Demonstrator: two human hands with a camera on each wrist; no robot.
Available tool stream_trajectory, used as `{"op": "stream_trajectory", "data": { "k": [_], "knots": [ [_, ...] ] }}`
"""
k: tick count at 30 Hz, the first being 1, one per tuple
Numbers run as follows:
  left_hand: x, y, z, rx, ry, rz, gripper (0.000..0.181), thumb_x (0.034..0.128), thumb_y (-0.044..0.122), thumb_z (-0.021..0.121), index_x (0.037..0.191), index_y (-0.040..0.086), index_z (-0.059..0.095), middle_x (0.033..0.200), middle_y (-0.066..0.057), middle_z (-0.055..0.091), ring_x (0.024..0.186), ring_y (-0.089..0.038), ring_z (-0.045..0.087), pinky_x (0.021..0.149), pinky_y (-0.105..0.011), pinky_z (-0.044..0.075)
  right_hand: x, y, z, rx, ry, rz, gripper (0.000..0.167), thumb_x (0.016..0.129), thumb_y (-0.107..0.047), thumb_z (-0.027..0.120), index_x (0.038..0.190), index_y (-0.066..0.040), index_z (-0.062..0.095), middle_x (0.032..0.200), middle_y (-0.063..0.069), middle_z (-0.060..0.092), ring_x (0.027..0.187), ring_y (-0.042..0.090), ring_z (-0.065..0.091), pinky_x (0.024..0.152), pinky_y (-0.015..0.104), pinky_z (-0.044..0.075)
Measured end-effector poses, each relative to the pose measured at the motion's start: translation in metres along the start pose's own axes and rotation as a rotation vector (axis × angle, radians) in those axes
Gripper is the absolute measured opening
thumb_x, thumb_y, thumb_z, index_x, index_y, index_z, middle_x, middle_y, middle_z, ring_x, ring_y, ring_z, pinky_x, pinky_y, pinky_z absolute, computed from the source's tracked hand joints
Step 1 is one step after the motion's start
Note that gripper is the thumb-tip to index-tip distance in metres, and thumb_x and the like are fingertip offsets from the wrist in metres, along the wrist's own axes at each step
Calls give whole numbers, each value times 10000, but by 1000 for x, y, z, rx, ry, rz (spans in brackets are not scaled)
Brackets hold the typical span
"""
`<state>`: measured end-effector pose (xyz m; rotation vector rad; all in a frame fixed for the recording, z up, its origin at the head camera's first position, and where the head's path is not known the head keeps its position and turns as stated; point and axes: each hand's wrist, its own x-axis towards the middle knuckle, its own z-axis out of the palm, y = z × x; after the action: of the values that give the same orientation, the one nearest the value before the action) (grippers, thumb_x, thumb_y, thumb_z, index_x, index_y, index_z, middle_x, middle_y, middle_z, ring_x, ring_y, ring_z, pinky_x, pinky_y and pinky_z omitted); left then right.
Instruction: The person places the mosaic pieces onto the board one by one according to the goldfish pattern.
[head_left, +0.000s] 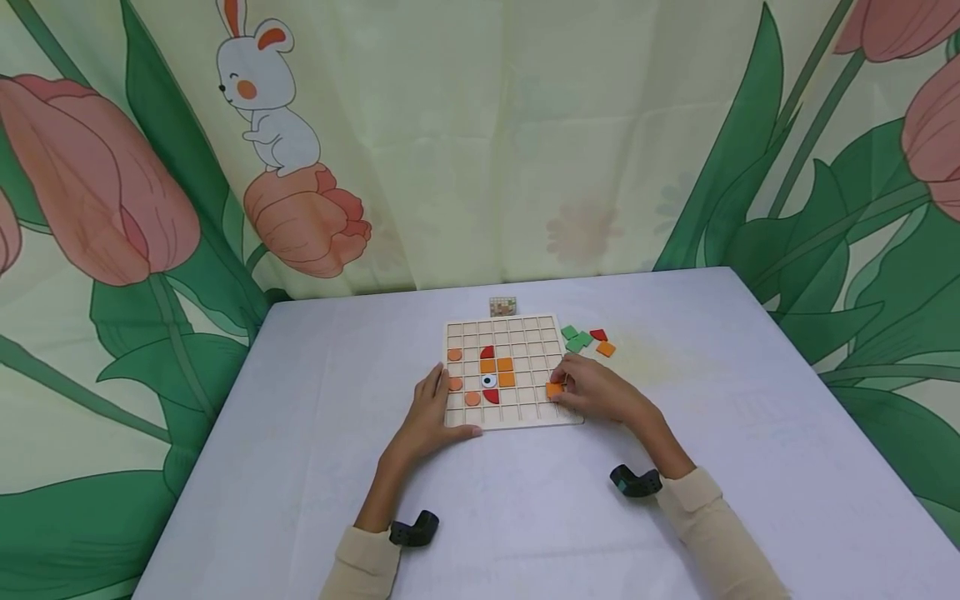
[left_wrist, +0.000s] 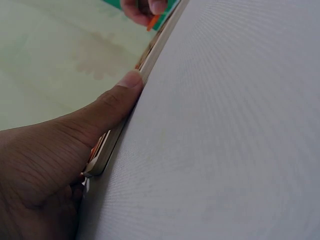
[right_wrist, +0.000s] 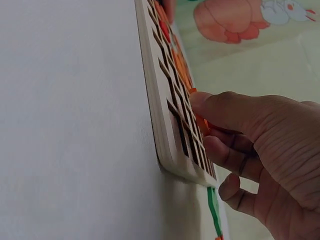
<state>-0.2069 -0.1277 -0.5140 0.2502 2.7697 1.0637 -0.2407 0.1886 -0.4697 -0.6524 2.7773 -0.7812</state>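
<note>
no text, label, brand or number legible in any view. small card (head_left: pixel 502 307) just beyond far edge of board (head_left: pixel 531 335), near middle of table's (head_left: pixel 525 517) far edge: gridded print, details too small to read.

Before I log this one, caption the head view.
Left hand touching the gridded board, right hand pinching an orange tile over it.

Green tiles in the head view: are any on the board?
No, the green tiles lie on the table to the right of the board.
</note>
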Motion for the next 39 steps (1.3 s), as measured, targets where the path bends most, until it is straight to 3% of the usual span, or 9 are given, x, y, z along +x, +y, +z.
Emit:
{"op": "stream_trajectory", "data": {
  "k": [8, 18, 24, 39],
  "knots": [
    [1, -2, 1, 21, -2, 5, 1264, 788, 485, 925, 1689, 2, 180, 1786, -191, 112, 1623, -408, 168, 1255, -574, 365, 20, -22, 17, -34, -49, -85, 253, 956, -235, 814, 1110, -61, 712, 992, 23, 614, 832, 125, 530, 718, 223, 464],
    [2, -2, 0, 38, -6, 10, 1266, 793, 502, 920, 1686, -7, 181, 1785, -194, 115, 1624, -409, 169, 1259, -570, 360, 33, -44, 32, -90, -37, -137, 272, 959, -259, 813, 1132, -61, 742, 1046, 29, 635, 836, 124, 543, 745, 237, 495],
    [1, -1, -1, 42, -10, 3, 1263, 793, 503, 921, 1683, -12, 188, 1784, -200, 116, 1623, -415, 172, 1260, -571, 358, 33, -48, 34, -112, -25, -136, 270, 952, -260, 821, 1124, -68, 742, 1096, 45, 657, 895, 147, 578, 818, 279, 549],
    [1, -1, 0, 33, -7, -4, 1273, 789, 498, 924, 1688, -3, 174, 1785, -192, 115, 1624, -411, 167, 1256, -571, 364, 32, -49, 36, -123, -12, -116, 282, 944, -252, 830, 1136, -63, 745, 1092, 45, 651, 882, 148, 567, 802, 267, 535]
  ]
}}
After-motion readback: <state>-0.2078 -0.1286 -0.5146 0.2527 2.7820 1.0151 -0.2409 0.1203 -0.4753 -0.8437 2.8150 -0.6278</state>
